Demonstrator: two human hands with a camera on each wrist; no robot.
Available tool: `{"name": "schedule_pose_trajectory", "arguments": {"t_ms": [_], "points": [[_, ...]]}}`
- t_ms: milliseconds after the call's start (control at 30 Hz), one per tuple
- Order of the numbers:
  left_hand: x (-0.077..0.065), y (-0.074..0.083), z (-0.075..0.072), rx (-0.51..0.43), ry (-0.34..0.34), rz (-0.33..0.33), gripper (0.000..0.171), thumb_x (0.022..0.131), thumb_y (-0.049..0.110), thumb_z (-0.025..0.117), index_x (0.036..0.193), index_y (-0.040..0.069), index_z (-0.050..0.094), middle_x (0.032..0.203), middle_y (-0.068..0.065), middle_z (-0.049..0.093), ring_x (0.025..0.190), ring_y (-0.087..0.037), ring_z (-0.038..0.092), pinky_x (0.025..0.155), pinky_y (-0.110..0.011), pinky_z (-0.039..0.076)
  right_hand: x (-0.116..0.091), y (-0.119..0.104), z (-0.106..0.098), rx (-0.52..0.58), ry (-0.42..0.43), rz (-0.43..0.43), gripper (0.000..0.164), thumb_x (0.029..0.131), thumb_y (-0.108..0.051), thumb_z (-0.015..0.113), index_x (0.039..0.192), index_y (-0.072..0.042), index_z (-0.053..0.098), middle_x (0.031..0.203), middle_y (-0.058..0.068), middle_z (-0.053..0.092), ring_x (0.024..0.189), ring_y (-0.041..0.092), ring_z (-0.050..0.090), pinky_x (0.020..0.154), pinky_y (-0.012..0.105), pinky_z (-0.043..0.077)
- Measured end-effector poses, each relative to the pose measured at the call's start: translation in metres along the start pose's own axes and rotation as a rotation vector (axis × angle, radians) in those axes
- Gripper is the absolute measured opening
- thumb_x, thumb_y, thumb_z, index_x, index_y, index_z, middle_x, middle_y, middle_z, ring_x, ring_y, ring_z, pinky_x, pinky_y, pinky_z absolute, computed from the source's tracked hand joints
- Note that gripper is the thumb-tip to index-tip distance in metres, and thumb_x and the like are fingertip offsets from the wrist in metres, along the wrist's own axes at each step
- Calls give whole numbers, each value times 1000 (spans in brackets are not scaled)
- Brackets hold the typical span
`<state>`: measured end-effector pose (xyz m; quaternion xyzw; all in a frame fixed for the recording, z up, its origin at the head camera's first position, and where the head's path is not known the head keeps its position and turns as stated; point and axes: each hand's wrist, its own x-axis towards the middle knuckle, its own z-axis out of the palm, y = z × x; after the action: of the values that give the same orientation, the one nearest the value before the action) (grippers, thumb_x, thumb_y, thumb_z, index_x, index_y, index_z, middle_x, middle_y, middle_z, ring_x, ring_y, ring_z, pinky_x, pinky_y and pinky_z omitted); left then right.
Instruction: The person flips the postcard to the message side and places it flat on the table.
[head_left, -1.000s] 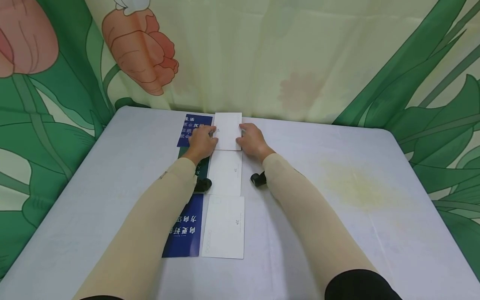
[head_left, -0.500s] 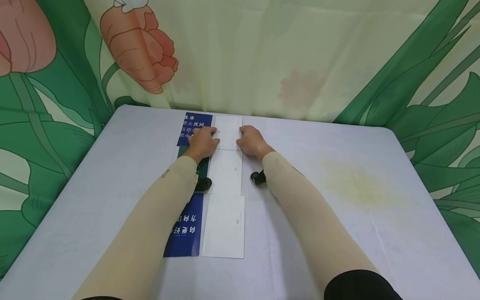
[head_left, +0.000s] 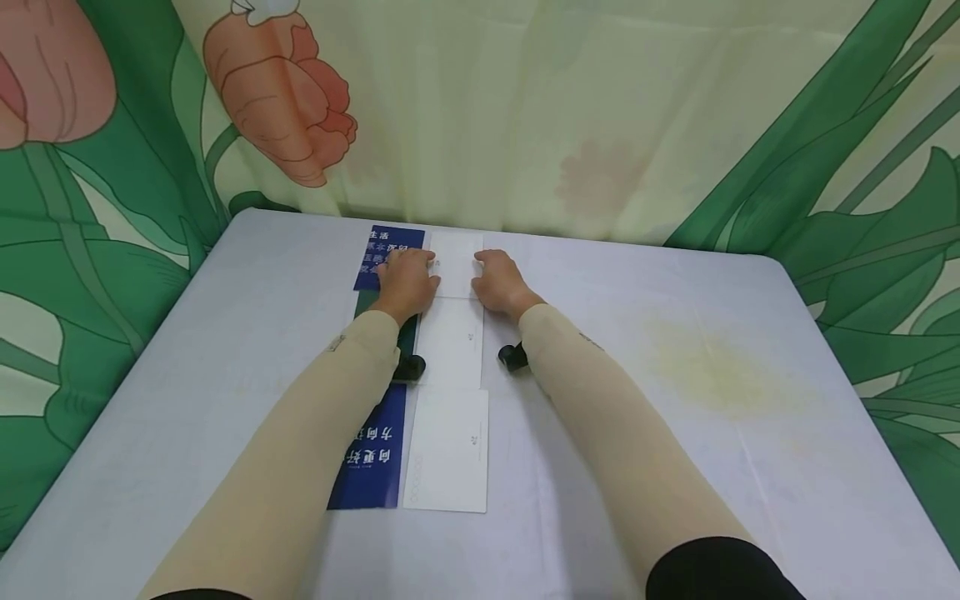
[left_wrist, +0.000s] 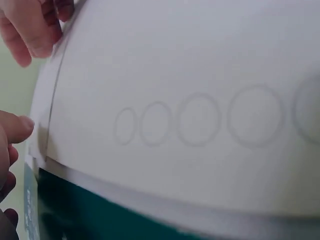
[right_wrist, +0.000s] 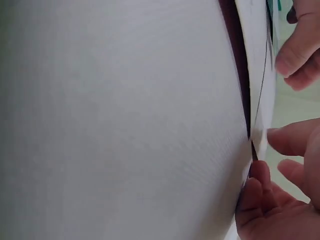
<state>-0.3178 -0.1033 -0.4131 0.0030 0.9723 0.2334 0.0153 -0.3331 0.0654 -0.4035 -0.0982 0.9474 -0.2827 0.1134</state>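
Note:
A white postcard (head_left: 456, 268), blank side up, lies flat at the far end of a column of white cards. My left hand (head_left: 407, 281) rests at its left edge, thumb and forefinger spread over the margin and partly covering a blue postcard (head_left: 381, 242) with white lettering. At the right edge my right hand (head_left: 504, 282) has its thumb and forefinger at the card's border, the other fingers loosely bent on the cloth. Below lies a second white postcard (head_left: 450, 343), whose row of printed circles fills the left wrist view. Neither hand grips anything.
Nearest is a third white postcard (head_left: 446, 450), beside another blue postcard (head_left: 371, 467). A green postcard (head_left: 408, 336) lies mostly under the left forearm. Black wrist cameras hang by both cuffs. A white cloth covers the table (head_left: 637, 467); a floral curtain (head_left: 510, 108) hangs behind its far edge.
The far white postcard, held by its sides a second ago with its top edge higher, now lies flat in line with the others. The fingers have loosened and shifted slightly inward over it.

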Motion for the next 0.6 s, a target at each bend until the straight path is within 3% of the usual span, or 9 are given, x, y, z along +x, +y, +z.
{"name": "schedule_pose_trajectory", "arguments": {"t_ms": [167, 300, 433, 600], "points": [[-7, 1, -12, -41, 19, 5, 51, 98, 29, 65, 145, 11, 54, 146, -14, 50, 136, -36, 37, 111, -59, 25, -7, -1, -6, 52, 62, -13, 50, 100, -16, 52, 148, -2, 45, 151, 15, 44, 144, 29, 34, 117, 37, 26], [-21, -3, -33, -86, -36, 43, 61, 97, 32, 66, 150, 10, 45, 153, -15, 42, 143, -38, 30, 114, -63, 19, -23, -3, -17, 131, 70, -40, 51, 99, -19, 55, 147, -3, 46, 150, 12, 47, 131, 27, 50, 111, 36, 36], [-42, -11, -58, -103, -134, 107, 74, 95, 31, 70, 156, 7, 34, 159, -16, 32, 147, -38, 23, 115, -63, 17, -42, -7, -25, 198, 53, -61, 54, 98, -22, 60, 147, -5, 47, 149, 8, 48, 116, 23, 59, 99, 36, 46], [-80, -24, -81, -82, -189, 185, 80, 94, 30, 72, 157, 6, 29, 160, -19, 28, 147, -40, 22, 114, -61, 22, -72, -14, -27, 219, 24, -130, 56, 97, -25, 63, 148, -7, 46, 147, 9, 49, 117, 22, 57, 93, 37, 49]]}}
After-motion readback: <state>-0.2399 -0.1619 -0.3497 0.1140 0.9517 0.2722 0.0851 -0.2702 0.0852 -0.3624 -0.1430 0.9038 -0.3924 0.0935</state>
